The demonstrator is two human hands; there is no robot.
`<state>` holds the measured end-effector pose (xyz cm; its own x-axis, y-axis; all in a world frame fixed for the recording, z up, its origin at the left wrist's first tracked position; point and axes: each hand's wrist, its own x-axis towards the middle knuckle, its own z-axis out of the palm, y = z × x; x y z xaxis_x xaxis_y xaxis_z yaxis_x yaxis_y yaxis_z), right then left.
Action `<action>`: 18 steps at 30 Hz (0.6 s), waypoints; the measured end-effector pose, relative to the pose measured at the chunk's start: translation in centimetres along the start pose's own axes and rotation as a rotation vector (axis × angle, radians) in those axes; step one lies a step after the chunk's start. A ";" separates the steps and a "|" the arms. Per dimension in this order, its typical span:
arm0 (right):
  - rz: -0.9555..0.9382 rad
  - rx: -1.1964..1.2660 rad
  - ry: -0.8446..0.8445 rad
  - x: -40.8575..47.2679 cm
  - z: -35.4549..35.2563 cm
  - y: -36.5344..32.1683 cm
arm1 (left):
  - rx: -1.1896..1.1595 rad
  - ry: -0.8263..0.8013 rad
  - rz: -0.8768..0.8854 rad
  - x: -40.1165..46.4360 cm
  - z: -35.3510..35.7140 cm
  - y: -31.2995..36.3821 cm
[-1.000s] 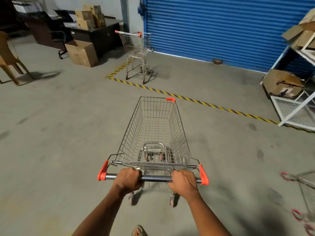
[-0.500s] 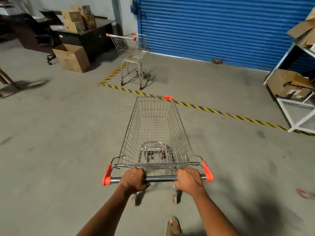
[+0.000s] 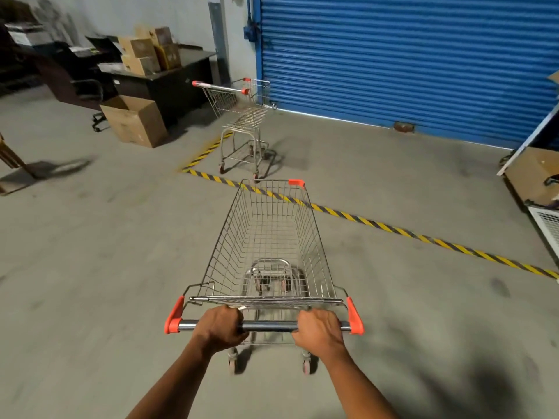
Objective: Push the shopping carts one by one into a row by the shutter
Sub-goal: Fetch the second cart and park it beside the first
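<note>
An empty wire shopping cart (image 3: 269,237) with orange handle ends stands right in front of me. My left hand (image 3: 222,328) and my right hand (image 3: 319,329) both grip its grey handle bar (image 3: 269,326). Its front edge reaches over the yellow-black floor stripe (image 3: 378,226). A second cart (image 3: 242,116) stands beyond the stripe, close to the left end of the blue shutter (image 3: 408,55), with its handle facing left towards me.
A dark desk (image 3: 163,83) with cardboard boxes stands at the back left, and an open box (image 3: 134,120) sits on the floor before it. A white rack (image 3: 544,225) and a box stand at the right edge. Bare concrete lies between the stripe and the shutter.
The cart and I have rolled forward towards the shutter. Its front now overlaps the floor stripe, and the parked cart looks nearer. A cart at the right edge has left the view.
</note>
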<state>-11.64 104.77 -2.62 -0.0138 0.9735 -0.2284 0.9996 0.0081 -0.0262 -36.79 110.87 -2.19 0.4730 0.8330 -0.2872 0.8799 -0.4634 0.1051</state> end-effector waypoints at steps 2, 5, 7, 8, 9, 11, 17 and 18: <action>-0.014 -0.003 -0.002 3.7 -0.7 0.6 | 0.001 -0.012 -0.004 3.4 -1.2 -1.3; -0.022 -0.005 0.015 7.6 -1.8 1.1 | 0.040 -0.016 0.008 7.2 -2.9 -2.7; -0.017 -0.005 0.005 10.8 -2.5 1.5 | 0.065 -0.008 0.017 10.3 -3.7 -4.0; -0.014 -0.004 0.001 12.4 -2.9 1.7 | 0.078 -0.005 0.015 11.9 -4.1 -4.7; -0.009 -0.001 -0.001 14.1 -3.3 1.8 | 0.084 -0.006 0.013 13.5 -4.6 -5.4; -0.002 0.005 -0.004 17.4 -4.2 2.1 | 0.084 -0.012 0.019 16.9 -5.7 -6.9; 0.056 -0.010 -0.009 27.6 -7.2 3.2 | 0.064 -0.005 0.074 27.2 -9.2 -10.8; 0.065 -0.012 -0.005 29.3 -7.8 3.4 | 0.056 -0.017 0.083 28.9 -9.9 -11.4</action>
<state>-8.42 135.06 -1.84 0.0506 0.9709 -0.2342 0.9986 -0.0521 0.0001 -32.69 143.17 -2.26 0.5426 0.7863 -0.2955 0.8338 -0.5470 0.0755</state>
